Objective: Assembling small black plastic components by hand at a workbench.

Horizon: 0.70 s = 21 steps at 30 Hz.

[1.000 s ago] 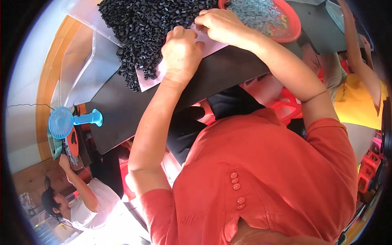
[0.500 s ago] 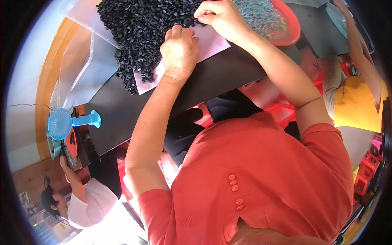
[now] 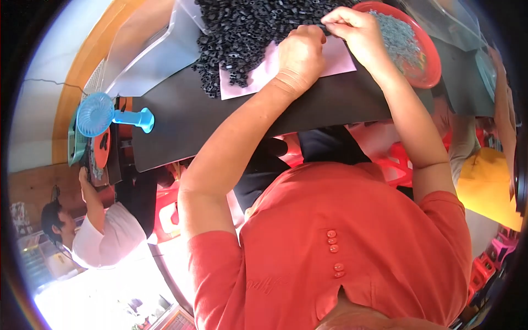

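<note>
A large heap of small black plastic parts (image 3: 247,27) covers the far side of the dark table, spilling onto a pale pink sheet (image 3: 340,59). Over the sheet's far edge, my left hand (image 3: 301,58) is closed with its fingers curled; what they hold is hidden. Just to its right, my right hand (image 3: 358,39) pinches thumb and fingers together beside the heap, and anything between them is too small to name. Close by on the right stands a red basin (image 3: 433,58) of small silvery-grey pieces (image 3: 395,39).
A clear plastic bin (image 3: 159,63) stands left of the heap. A small blue fan (image 3: 96,114) is at the table's (image 3: 192,121) left end. One co-worker (image 3: 110,234) sits at left; another, with yellow cloth (image 3: 489,184), is at right. Red stools (image 3: 399,165) stand below.
My left hand has moved right, off the heap's near edge, and is now close to my right hand. Its fingers are more curled. The whole view has also shifted.
</note>
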### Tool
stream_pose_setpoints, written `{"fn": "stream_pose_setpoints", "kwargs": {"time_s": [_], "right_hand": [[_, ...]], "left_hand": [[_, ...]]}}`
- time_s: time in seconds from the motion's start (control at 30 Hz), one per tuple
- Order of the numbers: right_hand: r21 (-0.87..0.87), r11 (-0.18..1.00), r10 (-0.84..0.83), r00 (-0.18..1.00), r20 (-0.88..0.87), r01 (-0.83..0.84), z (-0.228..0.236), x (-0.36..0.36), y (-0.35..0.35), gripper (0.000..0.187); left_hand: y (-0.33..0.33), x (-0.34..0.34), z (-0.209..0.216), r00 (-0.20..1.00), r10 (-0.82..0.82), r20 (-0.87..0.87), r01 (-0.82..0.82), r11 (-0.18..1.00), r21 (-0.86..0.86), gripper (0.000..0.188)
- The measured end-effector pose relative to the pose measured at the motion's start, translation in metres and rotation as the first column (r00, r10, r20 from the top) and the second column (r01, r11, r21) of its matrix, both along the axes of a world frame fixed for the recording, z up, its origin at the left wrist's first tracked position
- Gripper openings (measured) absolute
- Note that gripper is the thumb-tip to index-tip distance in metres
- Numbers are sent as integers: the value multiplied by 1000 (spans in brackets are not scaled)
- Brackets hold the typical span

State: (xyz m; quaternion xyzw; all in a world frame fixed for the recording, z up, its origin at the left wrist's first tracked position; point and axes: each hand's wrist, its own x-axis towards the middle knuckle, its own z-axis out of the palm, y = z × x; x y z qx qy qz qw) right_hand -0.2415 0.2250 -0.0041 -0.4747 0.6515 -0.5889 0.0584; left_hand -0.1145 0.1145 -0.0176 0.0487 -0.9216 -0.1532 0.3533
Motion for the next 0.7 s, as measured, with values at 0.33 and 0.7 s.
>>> {"fn": "stream_pose_setpoints", "kwargs": {"time_s": [0.33, 0.7], "right_hand": [[72, 943, 288, 903, 318, -325, 36, 63, -7, 17], [51, 943, 309, 925, 219, -328, 30, 77, -42, 7]], "left_hand": [[2, 58, 45, 934, 161, -319, 334, -75, 940, 14], [-117, 134, 8, 845, 528, -86, -471, 811, 348, 10]]}}
